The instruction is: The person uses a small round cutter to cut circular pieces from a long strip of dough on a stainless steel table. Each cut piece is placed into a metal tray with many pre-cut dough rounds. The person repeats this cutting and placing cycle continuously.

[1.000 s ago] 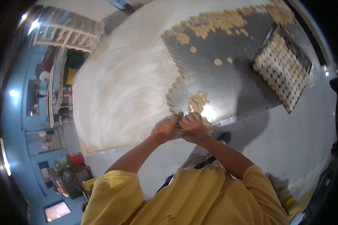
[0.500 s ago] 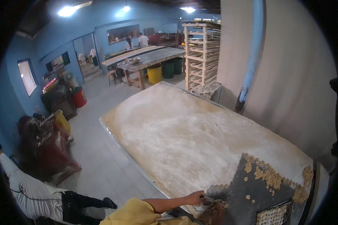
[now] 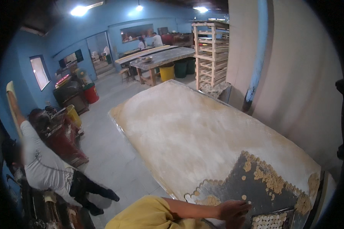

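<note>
A large sheet of flour-dusted dough (image 3: pixel 179 122) covers most of the long table. Its near right end has a scalloped edge where rounds have been cut away, baring the dark tabletop (image 3: pixel 252 183). Over this bare part reaches my left hand (image 3: pixel 233 209), its fingertips pinched together near a tray (image 3: pixel 273 220) with rows of pale dough rounds. A small pale bit shows at the fingertips, too small to name. Just below it, my right hand (image 3: pixel 235 222) is dark and partly hidden by the left; its fingers cannot be made out.
Dough scraps (image 3: pixel 271 181) lie along the cut edge. A wooden rack (image 3: pixel 212 57) stands beyond the table, beside a wall with a blue pipe (image 3: pixel 256 53). On the left, a person in a white shirt (image 3: pixel 49 164) raises a long dough strip (image 3: pixel 14 108). Bins stand under another table (image 3: pixel 164 55).
My hands have moved right, from the scalloped dough edge toward the tray. More cut edge and scraps now show where they were. The person at left has come further into view, arm raised.
</note>
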Motion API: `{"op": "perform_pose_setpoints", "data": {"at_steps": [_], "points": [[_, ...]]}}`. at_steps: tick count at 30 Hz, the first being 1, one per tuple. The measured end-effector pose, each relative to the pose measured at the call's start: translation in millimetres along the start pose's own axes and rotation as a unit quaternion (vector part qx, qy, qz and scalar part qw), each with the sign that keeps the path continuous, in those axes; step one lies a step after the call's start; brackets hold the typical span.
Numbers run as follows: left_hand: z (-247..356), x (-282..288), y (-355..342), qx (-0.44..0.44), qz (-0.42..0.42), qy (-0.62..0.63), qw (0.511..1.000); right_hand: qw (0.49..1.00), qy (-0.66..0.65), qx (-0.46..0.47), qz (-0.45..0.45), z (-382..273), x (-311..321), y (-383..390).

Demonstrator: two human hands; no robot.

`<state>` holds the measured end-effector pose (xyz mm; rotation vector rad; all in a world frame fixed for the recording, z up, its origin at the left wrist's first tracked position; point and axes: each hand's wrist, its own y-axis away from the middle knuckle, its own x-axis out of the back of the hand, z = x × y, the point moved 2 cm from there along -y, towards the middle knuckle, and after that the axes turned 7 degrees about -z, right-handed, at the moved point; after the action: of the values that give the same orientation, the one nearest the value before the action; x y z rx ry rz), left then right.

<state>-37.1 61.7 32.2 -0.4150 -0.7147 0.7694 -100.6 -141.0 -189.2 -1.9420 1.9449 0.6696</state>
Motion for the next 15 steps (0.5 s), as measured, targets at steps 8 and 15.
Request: {"op": "perform_pose_setpoints", "data": {"at_steps": [8, 15], "points": [[-9.9, -66.0, -63.1, 0.186, -0.013, 0.000, 0.982, 0.485, -0.866, -0.099, -0.076, -15.3, 151.0, 53.1], [-28.7, -106.6, -21.5, 0.268, -0.016, 0.108, 0.957, 0.996, 0.010, 0.078, -0.035, -72.5, 210.5, 82.8]]}}
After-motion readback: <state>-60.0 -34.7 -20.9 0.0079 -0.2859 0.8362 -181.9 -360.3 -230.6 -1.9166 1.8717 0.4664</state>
